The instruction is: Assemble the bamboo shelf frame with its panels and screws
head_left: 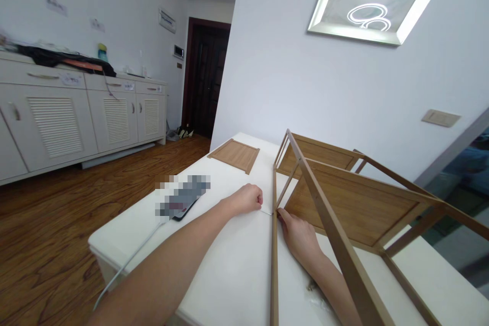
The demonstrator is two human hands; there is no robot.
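A bamboo shelf frame (344, 204) lies on its side on a white table (229, 275). My left hand (249, 198) is curled into a fist and rests on the table just left of the frame's near leg, at the edge of a white sheet of paper (263, 178). My right hand (300, 237) lies palm down inside the frame. Its fingertips are pressed against the frame where a thin crossbar meets the leg. I cannot see anything held in either hand.
A loose bamboo panel (234, 155) lies at the table's far end. A phone (183, 198) with a white cable (130, 260) sits on the left. White cabinets (76, 117) line the left wall, a dark door (206, 76) stands beyond, and wood floor (57, 224) lies left of the table.
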